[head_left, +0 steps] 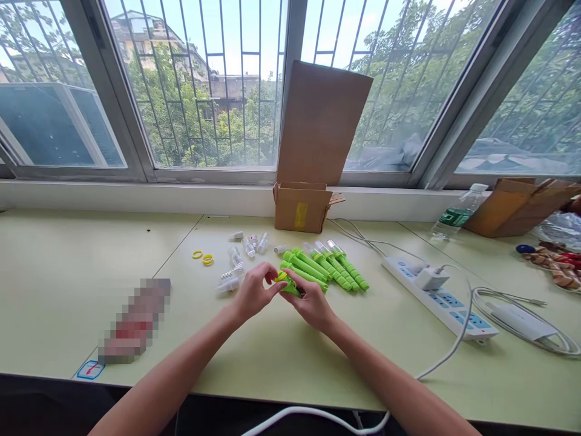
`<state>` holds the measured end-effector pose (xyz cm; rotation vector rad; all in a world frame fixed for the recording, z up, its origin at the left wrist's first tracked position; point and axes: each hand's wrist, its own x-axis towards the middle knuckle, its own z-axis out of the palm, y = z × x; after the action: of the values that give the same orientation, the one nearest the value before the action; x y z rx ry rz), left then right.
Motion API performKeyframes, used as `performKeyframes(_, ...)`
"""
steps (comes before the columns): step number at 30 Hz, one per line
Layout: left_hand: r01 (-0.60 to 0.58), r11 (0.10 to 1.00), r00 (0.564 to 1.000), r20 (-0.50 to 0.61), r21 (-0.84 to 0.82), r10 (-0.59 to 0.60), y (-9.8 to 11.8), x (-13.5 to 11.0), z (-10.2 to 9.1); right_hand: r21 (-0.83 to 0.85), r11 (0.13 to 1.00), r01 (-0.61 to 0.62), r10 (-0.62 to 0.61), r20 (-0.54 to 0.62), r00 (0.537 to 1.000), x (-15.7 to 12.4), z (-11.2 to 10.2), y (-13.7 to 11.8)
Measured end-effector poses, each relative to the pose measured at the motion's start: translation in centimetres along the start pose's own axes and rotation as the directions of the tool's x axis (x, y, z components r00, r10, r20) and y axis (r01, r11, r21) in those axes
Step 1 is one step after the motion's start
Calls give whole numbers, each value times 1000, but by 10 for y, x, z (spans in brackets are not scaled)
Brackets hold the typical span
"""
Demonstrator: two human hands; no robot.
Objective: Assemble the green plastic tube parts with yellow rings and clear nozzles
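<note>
Tabletop (236,363), pale green, extends from the person's forearms back to the cardboard box (285,213), taken here as reference. Both hands meet in front of the box. Left hand (255,293): fingers pinched on a yellow ring (281,276). Right hand (313,304): fingers grasping a green tube (291,287), its end just beside the ring; whether the ring encircles the tube cannot be told, as the fingers cover the contact.

Beyond the hands, in front of the box and slightly to its right, further green tubes (308,264) lie side by side; three at the right of the row carry clear caps. Loose clear parts (249,247) lie scattered left and forward of the box, with loose yellow rings (207,260) farther left. Right of the box, a white power strip (442,300) lies aslant; beyond it stands a plastic bottle (456,215). Barred windows (218,91) rise behind the box.
</note>
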<state>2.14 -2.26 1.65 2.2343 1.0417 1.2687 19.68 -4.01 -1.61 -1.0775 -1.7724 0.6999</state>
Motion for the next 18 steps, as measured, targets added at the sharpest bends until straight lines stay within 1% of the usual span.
performKeyframes(9, 35, 999, 999, 7, -22, -35, -1, 1, -1, -11, 1000, 9, -9, 15, 1000, 0, -1, -2)
performKeyframes(18, -57, 998, 998, 33, 24, 56, -2, 0, -3, 0, 1000, 12, -12, 2, 1000, 0, -2, -3)
